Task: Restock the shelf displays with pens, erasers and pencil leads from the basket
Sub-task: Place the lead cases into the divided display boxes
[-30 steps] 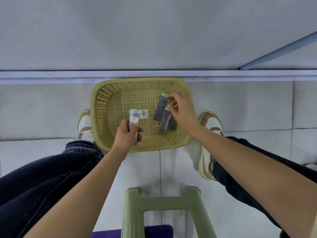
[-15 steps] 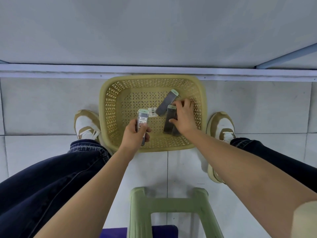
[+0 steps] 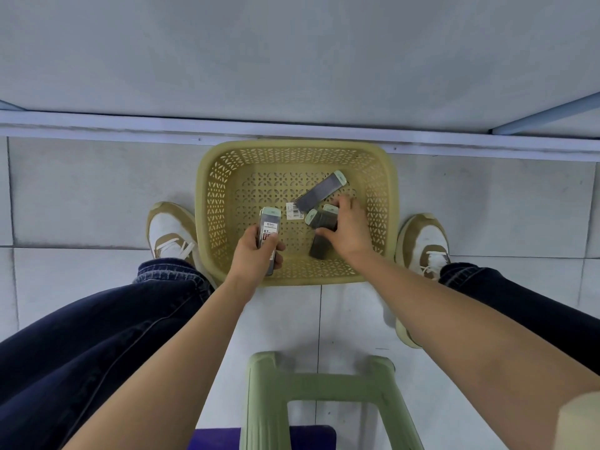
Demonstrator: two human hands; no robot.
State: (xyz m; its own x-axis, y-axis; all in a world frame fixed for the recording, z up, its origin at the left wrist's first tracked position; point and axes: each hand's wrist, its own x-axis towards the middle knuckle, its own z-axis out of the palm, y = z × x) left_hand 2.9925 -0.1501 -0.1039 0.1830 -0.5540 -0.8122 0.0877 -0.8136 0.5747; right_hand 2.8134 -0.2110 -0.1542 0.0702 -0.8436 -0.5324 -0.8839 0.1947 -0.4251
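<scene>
Olive-yellow perforated plastic basket (image 3: 207, 203) standing on the tiled floor (image 3: 81, 190), just below the pale shelf edge (image 3: 292, 134) at 12 o'clock. At 7 o'clock in the basket, the left hand (image 3: 256, 251) grips a labelled lead case (image 3: 269, 222) upright, fingers and thumb curled round its lower half, mint cap uppermost. At 3 o'clock, the right hand (image 3: 349, 228) reaches down, its thumb and fingers curled about the clustered lead cases (image 3: 321, 219) lying on the basket bottom. A loose lead case (image 3: 321, 193) lies tilted at 1 o'clock, touching a white barcode tag (image 3: 293, 211) near the centre. Tan-and-white shoes (image 3: 168, 232) flank the basket at 9 and 3 o'clock; a green stool (image 3: 324, 384) stands at 6 o'clock.
</scene>
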